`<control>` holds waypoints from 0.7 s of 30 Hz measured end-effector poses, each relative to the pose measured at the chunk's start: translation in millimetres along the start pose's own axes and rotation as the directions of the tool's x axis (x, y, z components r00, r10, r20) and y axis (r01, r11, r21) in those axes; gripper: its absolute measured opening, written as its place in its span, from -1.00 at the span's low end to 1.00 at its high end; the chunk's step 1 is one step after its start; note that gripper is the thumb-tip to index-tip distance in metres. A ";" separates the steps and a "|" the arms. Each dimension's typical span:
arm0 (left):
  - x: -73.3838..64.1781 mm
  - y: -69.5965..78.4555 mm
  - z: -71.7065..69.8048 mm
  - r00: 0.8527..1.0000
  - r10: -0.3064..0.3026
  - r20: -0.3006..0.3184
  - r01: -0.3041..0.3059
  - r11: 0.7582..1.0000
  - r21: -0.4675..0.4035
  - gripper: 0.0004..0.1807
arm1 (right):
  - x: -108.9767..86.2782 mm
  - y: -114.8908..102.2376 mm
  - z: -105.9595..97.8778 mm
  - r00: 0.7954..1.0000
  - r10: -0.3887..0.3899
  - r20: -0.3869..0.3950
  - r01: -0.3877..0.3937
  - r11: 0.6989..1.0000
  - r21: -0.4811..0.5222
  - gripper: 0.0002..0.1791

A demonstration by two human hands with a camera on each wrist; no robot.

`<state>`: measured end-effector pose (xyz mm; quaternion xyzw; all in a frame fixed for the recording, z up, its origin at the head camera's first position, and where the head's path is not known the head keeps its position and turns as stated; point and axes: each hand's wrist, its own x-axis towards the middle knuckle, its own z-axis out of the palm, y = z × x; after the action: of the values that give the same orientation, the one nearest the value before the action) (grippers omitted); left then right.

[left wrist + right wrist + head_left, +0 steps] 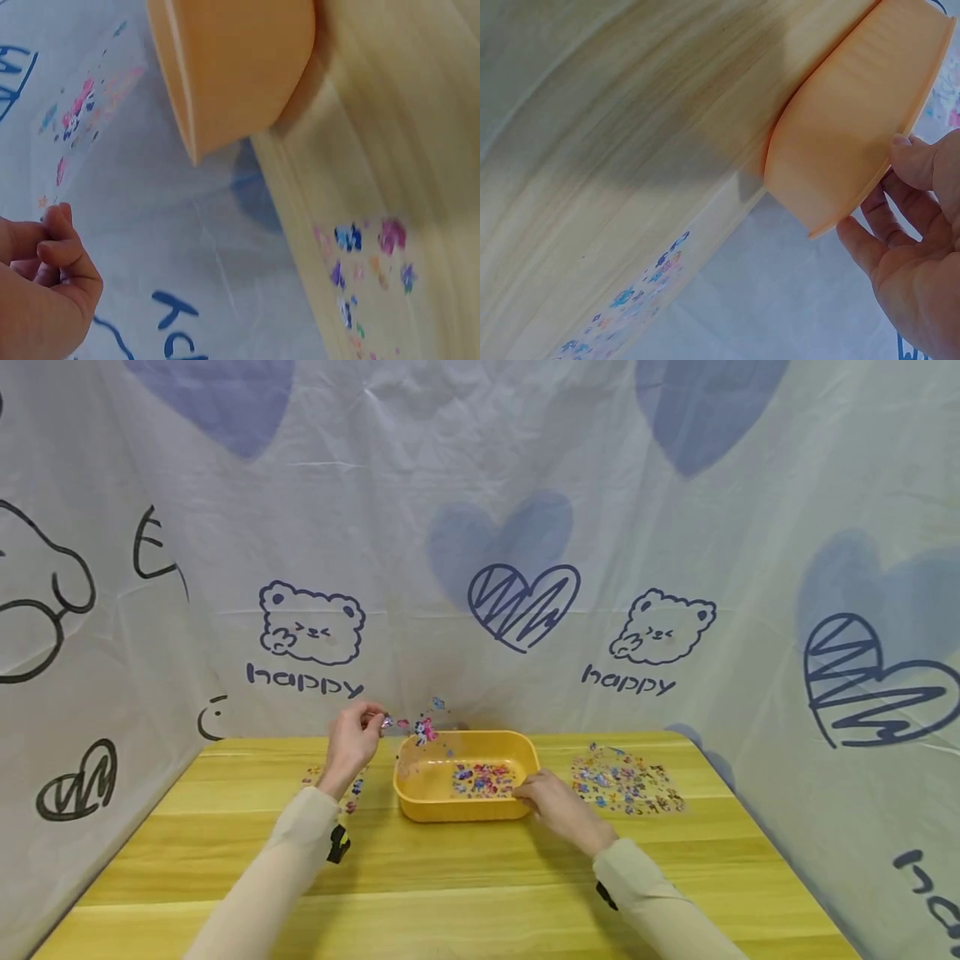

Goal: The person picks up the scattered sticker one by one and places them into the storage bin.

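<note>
A clear sticker sheet with small colourful figures hangs from my left hand, pinched at its edge between thumb and fingers. In the head view the sheet is over the left end of a yellow plastic basin. My right hand holds the basin's right rim, with the thumb on the near side, as the right wrist view also shows. Inside the basin lie more colourful stickers, apparently on a clear sheet.
Another clear sheet of stickers lies on the wooden table right of the basin. More stickers lie to the left, partly behind my left arm in the head view. A white printed curtain stands behind the table.
</note>
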<state>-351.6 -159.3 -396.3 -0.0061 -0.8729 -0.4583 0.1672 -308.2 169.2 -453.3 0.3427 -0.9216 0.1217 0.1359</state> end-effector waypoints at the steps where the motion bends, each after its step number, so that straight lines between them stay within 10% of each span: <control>1: -0.6 0.5 4.0 1.000 0.003 0.022 -0.003 1.000 0.002 -0.79 | -0.2 0.1 -0.1 1.000 0.000 0.000 0.000 1.000 -0.001 -0.77; 21: -11.5 5.8 54.9 0.975 0.012 0.222 -0.020 0.999 0.032 -0.81 | -0.2 1.6 -0.3 1.000 -0.005 0.002 0.005 1.000 0.004 -0.78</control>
<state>-355.5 -110.3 -423.9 -0.0614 -0.8936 -0.4387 0.0725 -309.0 170.6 -453.3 0.3452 -0.9206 0.1228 0.1348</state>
